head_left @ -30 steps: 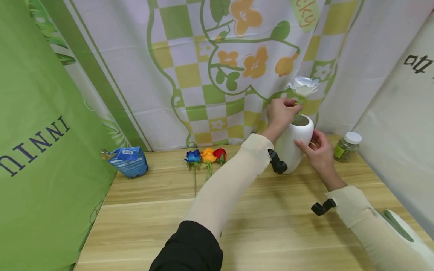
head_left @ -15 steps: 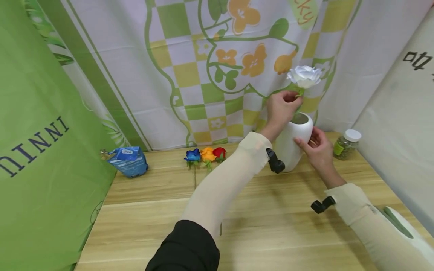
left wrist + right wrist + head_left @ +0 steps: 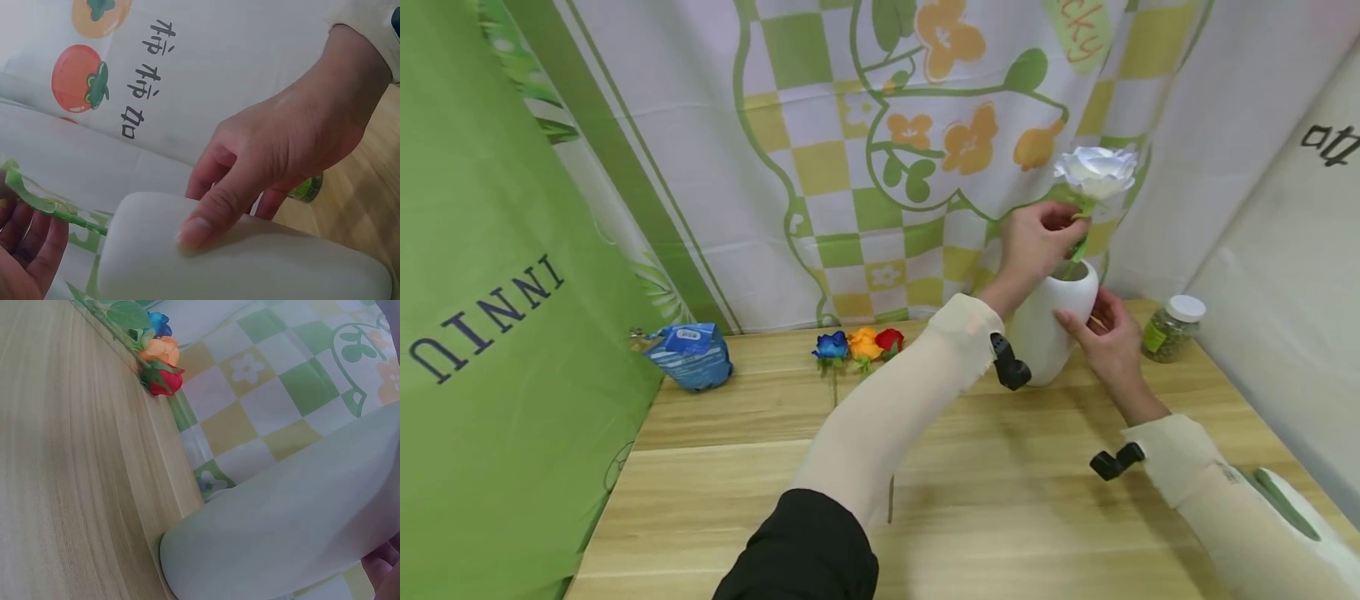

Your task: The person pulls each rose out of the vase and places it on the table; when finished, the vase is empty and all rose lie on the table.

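A white rose (image 3: 1096, 172) stands above the mouth of a tall white vase (image 3: 1051, 329), its green stem reaching down into the opening. My left hand (image 3: 1036, 240) pinches that stem just under the bloom. Curled fingers of my right hand (image 3: 1108, 340) steady the vase from its right side, thumb at the front. From the left wrist view, the right hand (image 3: 281, 140) is seen pressing its thumb on the vase wall, while the stem (image 3: 81, 222) enters the rim. The vase base meets the tabletop in the right wrist view. The stem's lower end is hidden inside.
Blue, orange and red roses (image 3: 865, 342) lie side by side at the table's back edge, stems partly under the left arm. A blue bag (image 3: 694, 358) sits at the back left. Right of the vase stands a lidded jar (image 3: 1172, 329). A printed curtain (image 3: 895, 217) hangs behind.
The left hand has lifted the white rose a little and shifted it right over the vase mouth. The right hand keeps its hold on the vase, which stays in place.
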The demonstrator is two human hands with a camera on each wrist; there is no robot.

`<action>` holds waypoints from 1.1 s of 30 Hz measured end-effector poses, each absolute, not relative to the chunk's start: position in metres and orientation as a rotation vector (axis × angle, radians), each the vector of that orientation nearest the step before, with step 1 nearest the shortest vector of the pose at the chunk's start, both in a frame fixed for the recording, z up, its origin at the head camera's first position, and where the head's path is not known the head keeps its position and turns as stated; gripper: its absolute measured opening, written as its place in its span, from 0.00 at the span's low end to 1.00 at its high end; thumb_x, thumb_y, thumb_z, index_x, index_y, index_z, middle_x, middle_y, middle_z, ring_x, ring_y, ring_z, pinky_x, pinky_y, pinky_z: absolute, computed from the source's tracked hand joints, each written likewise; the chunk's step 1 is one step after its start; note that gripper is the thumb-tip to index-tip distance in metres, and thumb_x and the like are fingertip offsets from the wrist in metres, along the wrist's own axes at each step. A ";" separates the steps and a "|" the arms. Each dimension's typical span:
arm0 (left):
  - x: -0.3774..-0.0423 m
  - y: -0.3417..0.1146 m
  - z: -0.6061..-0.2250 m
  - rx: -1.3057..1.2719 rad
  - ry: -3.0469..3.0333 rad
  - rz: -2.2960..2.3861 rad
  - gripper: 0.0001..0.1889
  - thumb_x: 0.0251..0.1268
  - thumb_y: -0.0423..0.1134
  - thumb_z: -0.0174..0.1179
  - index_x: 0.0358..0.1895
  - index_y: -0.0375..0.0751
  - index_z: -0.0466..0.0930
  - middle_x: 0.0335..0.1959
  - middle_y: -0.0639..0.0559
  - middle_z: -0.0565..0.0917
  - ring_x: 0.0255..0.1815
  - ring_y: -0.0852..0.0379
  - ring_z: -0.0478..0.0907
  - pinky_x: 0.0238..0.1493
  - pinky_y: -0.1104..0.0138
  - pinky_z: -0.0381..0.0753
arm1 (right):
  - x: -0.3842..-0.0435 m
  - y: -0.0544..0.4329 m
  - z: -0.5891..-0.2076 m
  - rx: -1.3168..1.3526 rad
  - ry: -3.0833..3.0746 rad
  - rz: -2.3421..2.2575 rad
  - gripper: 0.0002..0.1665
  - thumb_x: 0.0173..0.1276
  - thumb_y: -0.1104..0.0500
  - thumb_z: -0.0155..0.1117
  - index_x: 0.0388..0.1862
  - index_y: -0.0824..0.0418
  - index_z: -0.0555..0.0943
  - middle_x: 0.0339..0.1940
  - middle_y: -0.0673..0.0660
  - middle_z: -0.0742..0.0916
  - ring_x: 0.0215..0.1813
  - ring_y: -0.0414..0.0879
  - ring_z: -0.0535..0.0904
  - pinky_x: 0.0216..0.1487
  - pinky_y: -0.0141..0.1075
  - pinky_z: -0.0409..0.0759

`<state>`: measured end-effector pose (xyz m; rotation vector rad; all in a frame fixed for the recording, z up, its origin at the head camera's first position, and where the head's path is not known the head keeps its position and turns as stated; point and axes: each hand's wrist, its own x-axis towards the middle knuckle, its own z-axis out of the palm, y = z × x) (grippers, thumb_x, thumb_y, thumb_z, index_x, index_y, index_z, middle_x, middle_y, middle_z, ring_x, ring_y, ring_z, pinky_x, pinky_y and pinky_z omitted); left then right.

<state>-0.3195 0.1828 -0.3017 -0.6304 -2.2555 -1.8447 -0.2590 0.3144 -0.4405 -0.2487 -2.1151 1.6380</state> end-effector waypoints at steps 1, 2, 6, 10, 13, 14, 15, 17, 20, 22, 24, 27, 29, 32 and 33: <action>-0.319 0.181 -0.300 -0.642 -2.252 -1.862 0.08 0.63 0.35 0.68 0.42 0.36 0.88 0.36 0.47 0.91 0.22 0.69 0.79 0.26 0.80 0.81 | -0.259 0.314 -0.441 -0.254 -2.103 1.642 0.39 0.63 0.57 0.74 0.72 0.61 0.69 0.61 0.54 0.81 0.54 0.30 0.77 0.50 0.13 0.77; -0.318 0.180 -0.299 -0.650 -2.244 -1.879 0.08 0.63 0.35 0.68 0.42 0.35 0.87 0.36 0.46 0.90 0.22 0.69 0.79 0.26 0.80 0.82 | -0.259 0.313 -0.441 -0.255 -2.090 1.647 0.39 0.63 0.58 0.74 0.71 0.61 0.70 0.59 0.52 0.81 0.53 0.30 0.77 0.49 0.13 0.77; -0.315 0.175 -0.293 -0.644 -2.223 -1.878 0.08 0.63 0.36 0.68 0.42 0.36 0.87 0.37 0.47 0.90 0.24 0.69 0.80 0.27 0.81 0.81 | -0.258 0.312 -0.442 -0.238 -2.050 1.678 0.37 0.62 0.61 0.74 0.69 0.62 0.72 0.52 0.44 0.81 0.52 0.30 0.78 0.49 0.14 0.78; -0.312 0.170 -0.286 -0.660 -2.218 -1.817 0.07 0.63 0.37 0.69 0.41 0.39 0.88 0.38 0.50 0.91 0.29 0.72 0.81 0.31 0.84 0.79 | -0.258 0.312 -0.443 -0.232 -2.042 1.686 0.37 0.62 0.61 0.74 0.69 0.61 0.71 0.53 0.44 0.81 0.53 0.31 0.78 0.50 0.14 0.78; -0.310 0.167 -0.279 -0.698 -2.195 -1.790 0.08 0.63 0.38 0.69 0.42 0.40 0.88 0.39 0.50 0.91 0.32 0.74 0.81 0.33 0.85 0.79 | -0.258 0.312 -0.444 -0.231 -2.033 1.671 0.37 0.62 0.60 0.74 0.70 0.60 0.72 0.55 0.46 0.81 0.54 0.32 0.78 0.50 0.14 0.78; -0.309 0.166 -0.277 -0.709 -2.184 -1.790 0.08 0.64 0.38 0.69 0.43 0.40 0.88 0.40 0.51 0.91 0.32 0.74 0.82 0.34 0.85 0.79 | -0.258 0.312 -0.444 -0.229 -2.032 1.664 0.37 0.62 0.60 0.74 0.70 0.60 0.72 0.55 0.46 0.81 0.54 0.32 0.78 0.51 0.14 0.78; -0.308 0.166 -0.275 -0.714 -2.176 -1.789 0.08 0.64 0.39 0.68 0.43 0.41 0.88 0.40 0.51 0.91 0.33 0.75 0.82 0.34 0.85 0.79 | -0.258 0.312 -0.444 -0.226 -2.032 1.658 0.37 0.62 0.60 0.74 0.70 0.60 0.72 0.56 0.46 0.81 0.54 0.32 0.78 0.51 0.14 0.78; -0.306 0.165 -0.270 -0.728 -2.151 -1.792 0.08 0.64 0.39 0.68 0.44 0.40 0.87 0.41 0.51 0.91 0.33 0.75 0.82 0.35 0.85 0.80 | -0.258 0.311 -0.445 -0.216 -2.033 1.647 0.37 0.62 0.59 0.74 0.70 0.60 0.72 0.55 0.46 0.81 0.55 0.32 0.78 0.52 0.15 0.78; -0.302 0.166 -0.264 -0.741 -2.138 -1.804 0.09 0.64 0.38 0.69 0.44 0.40 0.87 0.41 0.51 0.91 0.33 0.75 0.81 0.36 0.85 0.80 | -0.256 0.310 -0.446 -0.202 -2.029 1.647 0.35 0.63 0.60 0.74 0.68 0.60 0.73 0.53 0.43 0.81 0.54 0.33 0.78 0.52 0.15 0.78; -0.298 0.167 -0.261 -0.761 -2.132 -1.822 0.09 0.64 0.38 0.69 0.45 0.39 0.87 0.41 0.50 0.91 0.33 0.76 0.80 0.35 0.84 0.80 | -0.255 0.310 -0.447 -0.205 -2.021 1.640 0.34 0.62 0.60 0.74 0.67 0.60 0.74 0.51 0.41 0.81 0.54 0.32 0.78 0.51 0.15 0.78; -0.295 0.168 -0.258 -0.785 -2.125 -1.832 0.09 0.64 0.37 0.68 0.45 0.38 0.87 0.41 0.49 0.91 0.32 0.76 0.80 0.35 0.84 0.81 | -0.253 0.310 -0.449 -0.206 -2.008 1.642 0.33 0.62 0.61 0.74 0.66 0.60 0.75 0.50 0.40 0.81 0.54 0.32 0.78 0.51 0.15 0.78; -0.291 0.169 -0.253 -0.790 -2.109 -1.824 0.09 0.64 0.37 0.68 0.45 0.39 0.87 0.41 0.49 0.91 0.33 0.76 0.81 0.34 0.84 0.80 | -0.253 0.310 -0.450 -0.211 -2.002 1.636 0.34 0.62 0.61 0.74 0.67 0.60 0.75 0.50 0.39 0.81 0.54 0.32 0.78 0.52 0.15 0.78; -0.289 0.168 -0.248 -0.787 -2.095 -1.811 0.09 0.64 0.38 0.68 0.45 0.40 0.87 0.41 0.49 0.91 0.33 0.75 0.82 0.35 0.84 0.80 | -0.254 0.310 -0.450 -0.205 -2.006 1.637 0.34 0.62 0.61 0.74 0.67 0.59 0.74 0.51 0.39 0.80 0.55 0.32 0.78 0.53 0.16 0.79; -0.286 0.167 -0.240 -0.814 -2.074 -1.811 0.10 0.65 0.37 0.68 0.46 0.39 0.87 0.42 0.49 0.91 0.35 0.74 0.83 0.36 0.84 0.81 | -0.256 0.311 -0.450 -0.201 -2.010 1.625 0.35 0.62 0.61 0.74 0.68 0.59 0.74 0.52 0.40 0.80 0.56 0.33 0.78 0.54 0.17 0.79; -0.285 0.167 -0.237 -0.827 -2.073 -1.808 0.10 0.65 0.37 0.67 0.47 0.39 0.87 0.43 0.48 0.91 0.35 0.74 0.83 0.36 0.84 0.81 | -0.257 0.311 -0.450 -0.201 -2.007 1.623 0.35 0.62 0.61 0.74 0.68 0.59 0.74 0.52 0.40 0.80 0.56 0.33 0.78 0.54 0.17 0.79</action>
